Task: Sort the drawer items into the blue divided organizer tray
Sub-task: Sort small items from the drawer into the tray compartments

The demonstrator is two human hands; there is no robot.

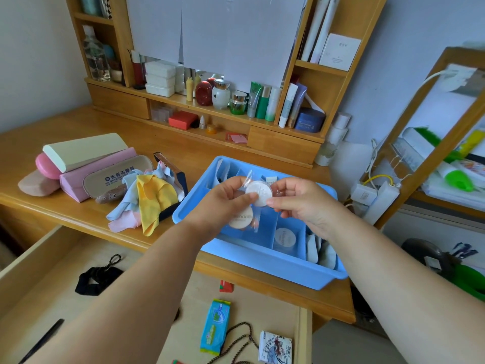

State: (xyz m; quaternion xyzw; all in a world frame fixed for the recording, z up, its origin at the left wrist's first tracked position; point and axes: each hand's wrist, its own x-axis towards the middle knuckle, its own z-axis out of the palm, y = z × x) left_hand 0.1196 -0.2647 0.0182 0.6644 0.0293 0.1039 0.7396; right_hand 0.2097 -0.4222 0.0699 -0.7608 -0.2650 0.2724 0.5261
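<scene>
A blue divided organizer tray [273, 271] sits on the wooden desk in front of me. Both hands hover over it. My left hand [223, 203] and my right hand [301, 200] pinch a round white tablet in clear wrapping [258, 193] between them. Under my left hand hangs a second wrapped white disc [240, 222] with printed text. A third wrapped disc [285, 237] lies in a tray compartment, with white packets [319, 252] in the right end compartment. The open drawer [39, 279] below holds a black scrunchie [98, 281], a blue wipes packet [215, 327], a bead necklace [236, 340] and a small printed packet [274, 349].
Glasses cases [86, 166] and a heap of coloured cloths [147, 200] lie on the desk to the left of the tray. A shelf of cosmetics bottles [236, 101] stands behind. A power strip [372, 198] and a wooden rack [433, 153] are to the right.
</scene>
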